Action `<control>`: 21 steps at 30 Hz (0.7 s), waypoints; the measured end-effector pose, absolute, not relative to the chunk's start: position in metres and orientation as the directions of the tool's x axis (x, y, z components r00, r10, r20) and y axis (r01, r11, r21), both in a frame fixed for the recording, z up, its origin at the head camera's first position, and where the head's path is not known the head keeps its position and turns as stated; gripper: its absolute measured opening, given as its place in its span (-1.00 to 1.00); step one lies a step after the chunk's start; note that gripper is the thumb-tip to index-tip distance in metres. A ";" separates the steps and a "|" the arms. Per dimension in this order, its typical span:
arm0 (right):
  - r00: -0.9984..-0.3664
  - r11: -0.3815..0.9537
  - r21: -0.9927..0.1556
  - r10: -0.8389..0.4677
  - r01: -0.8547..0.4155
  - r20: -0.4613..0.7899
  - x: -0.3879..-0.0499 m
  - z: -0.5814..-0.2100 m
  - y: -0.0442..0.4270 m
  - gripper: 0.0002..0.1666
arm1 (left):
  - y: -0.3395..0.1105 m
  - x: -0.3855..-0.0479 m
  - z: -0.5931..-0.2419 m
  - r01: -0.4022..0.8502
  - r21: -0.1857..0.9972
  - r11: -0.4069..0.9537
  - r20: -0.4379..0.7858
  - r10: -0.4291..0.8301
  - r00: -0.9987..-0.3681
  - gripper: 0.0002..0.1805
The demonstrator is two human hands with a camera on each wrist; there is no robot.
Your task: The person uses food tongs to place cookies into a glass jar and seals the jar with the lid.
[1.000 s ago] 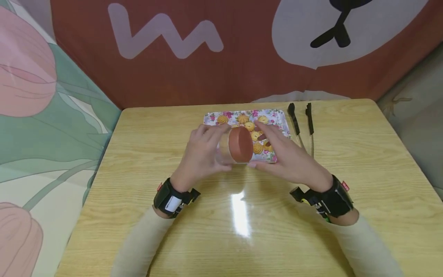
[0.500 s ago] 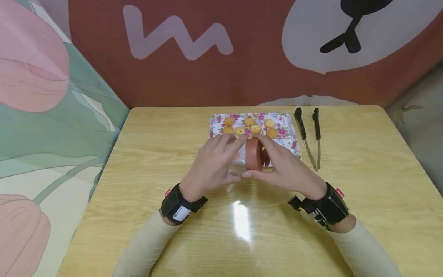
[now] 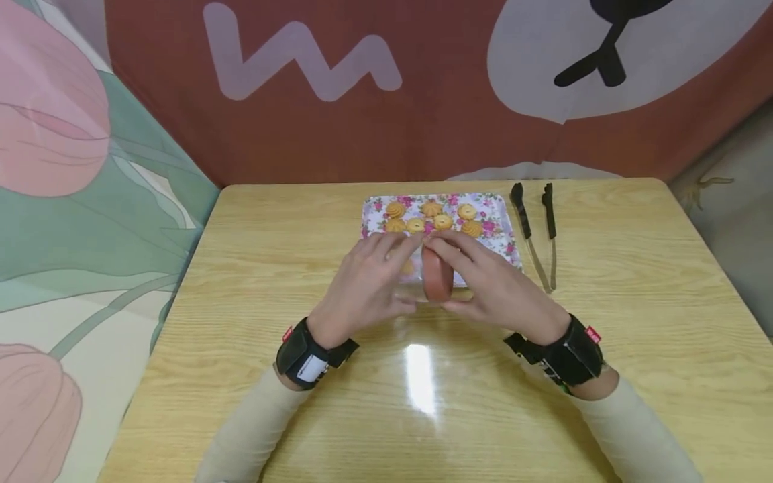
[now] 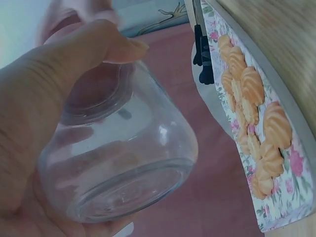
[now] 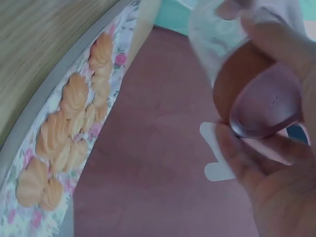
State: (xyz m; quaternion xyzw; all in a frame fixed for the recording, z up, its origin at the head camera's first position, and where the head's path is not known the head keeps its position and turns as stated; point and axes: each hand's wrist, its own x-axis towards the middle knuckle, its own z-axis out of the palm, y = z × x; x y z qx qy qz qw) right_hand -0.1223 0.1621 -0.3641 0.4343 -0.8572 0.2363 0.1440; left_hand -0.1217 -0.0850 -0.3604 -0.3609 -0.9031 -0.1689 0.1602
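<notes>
Between both hands a clear glass jar (image 4: 133,153) is held on its side above the table, its reddish-brown lid (image 3: 437,276) facing right. My left hand (image 3: 365,285) grips the jar's body, which looks empty in the left wrist view. Fingers and thumb of my right hand (image 3: 498,288) are curled round the lid's rim, as the right wrist view shows with the lid (image 5: 269,101) on the jar's mouth. Behind the hands lies a floral tray (image 3: 504,231) bearing several piped cookies (image 3: 431,208); its front part is partly hidden by the hands and jar.
Metal tongs (image 3: 536,258) with black tips lie right of the tray on the wooden table (image 3: 290,241). A reddish-brown cloth (image 3: 447,127) with printed shapes hangs behind the table's back edge. A floral cloth (image 3: 151,221) hangs at the left.
The right hand has come in from beside the lid and now grips it. The jar has shifted slightly toward the person, and its lid has turned more edge-on.
</notes>
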 end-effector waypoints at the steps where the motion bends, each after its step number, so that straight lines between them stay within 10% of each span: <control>1: -0.565 0.510 -0.253 -0.684 -0.822 0.461 -0.122 -0.364 0.161 0.16 | -0.086 -0.122 -0.360 0.703 0.195 0.683 0.410 0.595 -0.691 0.12; 8: -0.747 0.552 -0.541 -0.619 -0.635 0.245 -0.117 -0.363 0.160 0.52 | -0.088 -0.122 -0.363 0.705 0.234 0.670 0.402 0.593 -0.697 0.12; 17: -0.842 0.651 -0.662 -0.537 -0.372 -0.055 -0.121 -0.352 0.165 -0.28 | -0.085 -0.124 -0.363 0.712 0.176 0.680 0.389 0.616 -0.685 0.13; 21: -0.809 0.595 -0.682 -0.587 -0.425 -0.008 -0.121 -0.352 0.167 -0.16 | -0.085 -0.125 -0.363 0.712 0.176 0.680 0.384 0.618 -0.686 0.12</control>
